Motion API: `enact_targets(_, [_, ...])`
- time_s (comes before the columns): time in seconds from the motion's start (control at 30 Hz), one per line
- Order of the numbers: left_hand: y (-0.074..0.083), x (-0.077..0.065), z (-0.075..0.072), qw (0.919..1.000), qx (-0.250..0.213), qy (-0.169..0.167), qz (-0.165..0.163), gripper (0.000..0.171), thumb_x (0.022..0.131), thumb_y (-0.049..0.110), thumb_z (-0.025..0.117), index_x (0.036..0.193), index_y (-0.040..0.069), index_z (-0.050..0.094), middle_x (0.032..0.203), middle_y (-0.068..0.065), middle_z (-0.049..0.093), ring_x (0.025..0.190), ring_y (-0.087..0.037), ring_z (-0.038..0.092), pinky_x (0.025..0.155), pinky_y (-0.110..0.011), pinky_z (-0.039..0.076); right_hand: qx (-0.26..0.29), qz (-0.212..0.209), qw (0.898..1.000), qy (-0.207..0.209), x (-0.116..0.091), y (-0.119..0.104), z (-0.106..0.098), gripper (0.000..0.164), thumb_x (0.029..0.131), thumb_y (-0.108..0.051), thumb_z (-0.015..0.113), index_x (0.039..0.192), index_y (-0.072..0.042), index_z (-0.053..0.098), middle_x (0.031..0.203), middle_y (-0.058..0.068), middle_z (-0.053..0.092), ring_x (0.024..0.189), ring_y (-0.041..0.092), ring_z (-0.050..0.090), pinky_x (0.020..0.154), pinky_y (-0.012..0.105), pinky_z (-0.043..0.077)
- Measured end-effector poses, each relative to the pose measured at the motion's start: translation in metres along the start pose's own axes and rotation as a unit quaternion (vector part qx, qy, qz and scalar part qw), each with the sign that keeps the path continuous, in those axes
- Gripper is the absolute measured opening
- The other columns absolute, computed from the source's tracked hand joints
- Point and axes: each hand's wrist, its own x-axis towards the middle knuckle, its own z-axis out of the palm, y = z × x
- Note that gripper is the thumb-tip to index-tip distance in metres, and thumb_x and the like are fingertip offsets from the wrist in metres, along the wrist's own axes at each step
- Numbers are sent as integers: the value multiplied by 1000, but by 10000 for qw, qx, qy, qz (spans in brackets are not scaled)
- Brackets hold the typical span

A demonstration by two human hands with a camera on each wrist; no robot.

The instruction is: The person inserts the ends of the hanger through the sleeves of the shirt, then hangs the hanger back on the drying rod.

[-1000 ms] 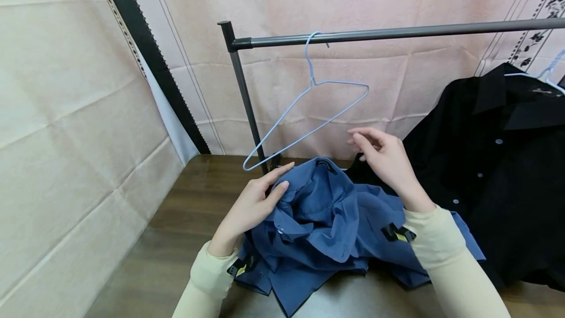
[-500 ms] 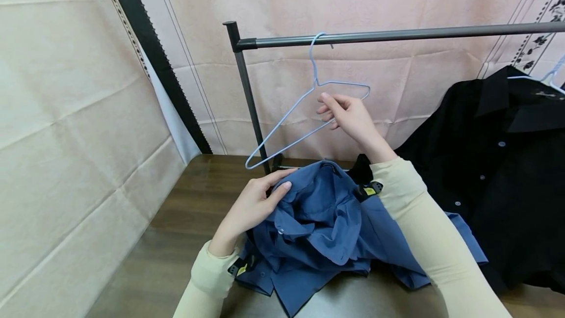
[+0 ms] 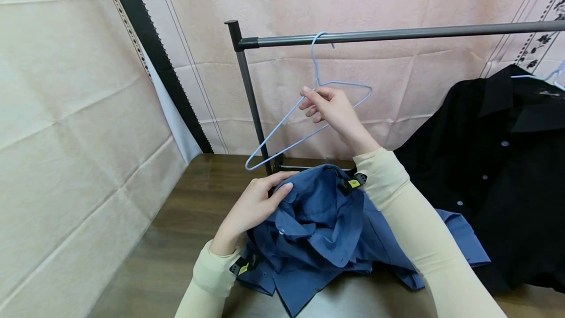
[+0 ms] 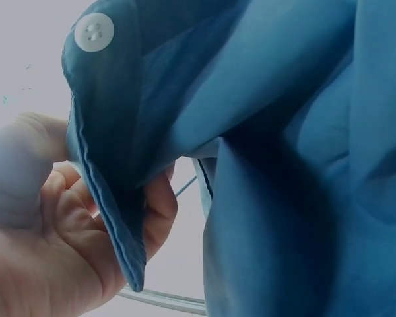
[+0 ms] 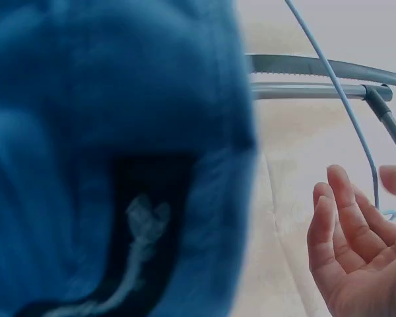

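A crumpled blue shirt (image 3: 304, 239) with white buttons lies bunched up, its collar opening raised. My left hand (image 3: 253, 205) grips the left edge of that opening, thumb on the near side and fingers behind the cloth; a white button (image 4: 94, 32) shows above the thumb in the left wrist view. A light-blue wire hanger (image 3: 282, 150) hangs from the rack's bar. My right hand (image 3: 331, 112) is up at the hanger's left shoulder, thumb and fingers parted around the wire. In the right wrist view, these fingers (image 5: 343, 218) are loosely bent beside the wire.
The dark metal rack (image 3: 397, 36) spans the back, its post at the left. On the right a black shirt (image 3: 499, 171) hangs on another hanger. Brown wooden table (image 3: 176, 239) lies below, with pale curtains (image 3: 88, 136) behind and to the left.
My right hand has moved left and up from beside the hanger to its left shoulder. My left hand has kept its grip on the blue shirt with hardly any movement.
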Motion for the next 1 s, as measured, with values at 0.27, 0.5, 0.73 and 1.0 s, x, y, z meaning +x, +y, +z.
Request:
enact_targets(0.27, [-1, -2, -1, 9999, 36, -78, -72, 31, 106, 22, 54, 136, 19, 64, 124, 4, 68, 99, -8, 64, 89, -31, 51, 89, -89, 9999, 88, 2, -11, 4, 44, 102, -44, 58, 117, -5, 71, 96, 6, 74, 85, 22, 68, 69, 28, 56])
enact_targets(0.5, [-8, 0, -5, 9999, 140, -27, -74, 30, 106, 22, 55, 134, 17, 65, 111, 3, 70, 86, -8, 61, 80, -28, 49, 1021, -43, 9937, 450, 2, -25, 0, 43, 103, -43, 57, 110, -5, 74, 82, 3, 72, 70, 16, 67, 61, 25, 53])
enact_targets(0.73, [-18, 1, -10, 9989, 250, 174, -360, 29, 105, 19, 56, 133, 16, 66, 109, 1, 69, 83, -13, 56, 75, -32, 45, 2003, 47, 9796, 132, -3, -30, -10, 20, 96, -25, 70, 91, -7, 77, 77, 4, 71, 65, 14, 63, 57, 22, 50])
enact_targets(1.0, [-21, 2, -14, 9983, 225, 222, -483, 29, 106, 22, 56, 133, 18, 66, 125, 1, 68, 100, -15, 63, 87, -38, 50, 1352, -155, 9899, -396, -16, -28, -27, 21, 96, -22, 70, 83, -6, 74, 78, 5, 69, 68, 17, 64, 62, 26, 53])
